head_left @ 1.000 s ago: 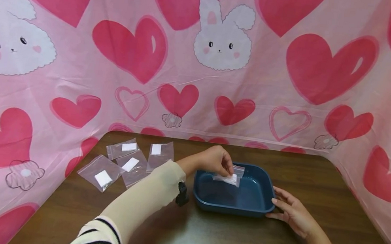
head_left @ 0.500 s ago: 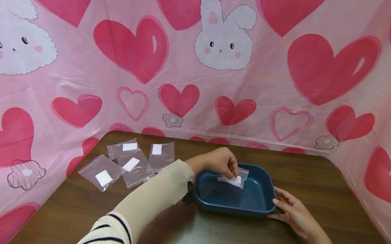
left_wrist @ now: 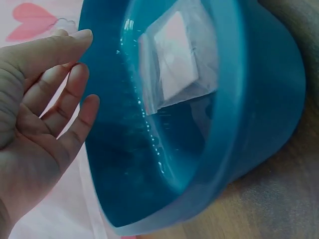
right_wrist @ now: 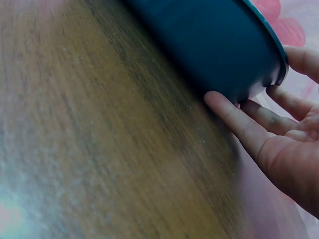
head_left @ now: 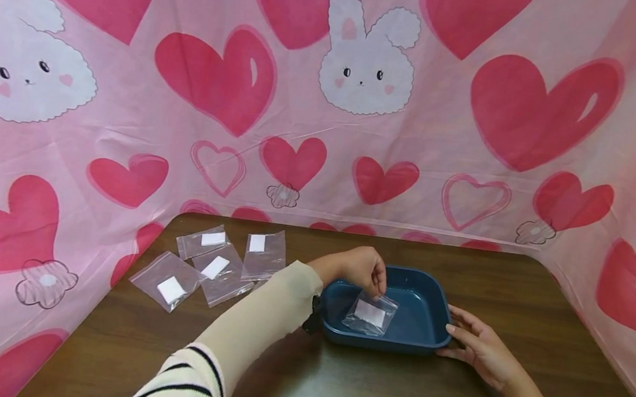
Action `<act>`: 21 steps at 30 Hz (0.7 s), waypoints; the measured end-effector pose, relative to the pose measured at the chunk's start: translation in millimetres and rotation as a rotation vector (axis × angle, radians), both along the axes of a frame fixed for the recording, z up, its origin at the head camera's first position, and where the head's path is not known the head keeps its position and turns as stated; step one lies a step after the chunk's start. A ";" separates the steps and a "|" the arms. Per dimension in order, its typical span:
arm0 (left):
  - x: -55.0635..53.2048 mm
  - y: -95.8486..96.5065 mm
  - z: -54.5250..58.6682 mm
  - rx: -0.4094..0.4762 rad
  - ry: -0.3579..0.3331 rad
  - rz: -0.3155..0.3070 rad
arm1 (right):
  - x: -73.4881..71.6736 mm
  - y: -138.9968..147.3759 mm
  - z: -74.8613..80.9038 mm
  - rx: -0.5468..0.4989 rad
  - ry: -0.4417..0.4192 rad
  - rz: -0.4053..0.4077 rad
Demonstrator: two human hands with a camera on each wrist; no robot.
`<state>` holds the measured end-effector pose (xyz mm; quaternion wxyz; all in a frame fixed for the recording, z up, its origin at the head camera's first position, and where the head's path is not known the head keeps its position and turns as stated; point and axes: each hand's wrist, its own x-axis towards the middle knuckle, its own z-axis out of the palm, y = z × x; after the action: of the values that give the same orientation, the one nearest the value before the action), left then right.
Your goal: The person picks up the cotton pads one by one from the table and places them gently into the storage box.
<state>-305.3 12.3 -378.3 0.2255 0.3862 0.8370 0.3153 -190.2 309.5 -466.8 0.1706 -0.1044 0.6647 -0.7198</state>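
A clear zip bag with a white piece inside [head_left: 370, 314] lies in the blue tray [head_left: 419, 309], flat side up in the head view. Just above it is my left hand [head_left: 365, 271], fingers loosely bent. In the left wrist view a gap shows between the fingertips and the bag [left_wrist: 177, 59], and nothing is held. My right hand [head_left: 479, 351] rests against the tray's right end. Its fairly straight fingers [right_wrist: 227, 112] touch the outer wall [right_wrist: 214, 45], spread along it from the rim down close to the table.
Several more clear zip bags, each with a white piece, lie at the table's back left, among them a front one [head_left: 170, 290] and a back one [head_left: 265, 254]. A pink heart-and-rabbit cloth [head_left: 327, 115] hangs behind the wooden table [head_left: 367, 391].
My left hand has let go of the zip bag, which has dropped into the tray and lies nearer the front. The hand has drawn slightly back; the right hand stays at the tray.
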 end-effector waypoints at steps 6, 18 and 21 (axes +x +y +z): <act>-0.9 -3.2 -2.5 0.011 -0.014 0.021 | -0.4 0.0 -0.5 -0.004 -0.006 -0.001; -2.0 -21.7 6.7 0.190 -0.103 0.021 | 0.7 -1.0 -2.3 -0.074 0.024 0.030; -1.6 -25.9 8.4 0.229 -0.091 0.025 | 0.5 -1.0 -2.8 -0.077 0.024 0.029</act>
<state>-306.9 -13.5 -369.9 0.2137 0.3842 0.7892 0.4288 -189.7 308.5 -469.5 0.1689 -0.1294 0.6368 -0.7411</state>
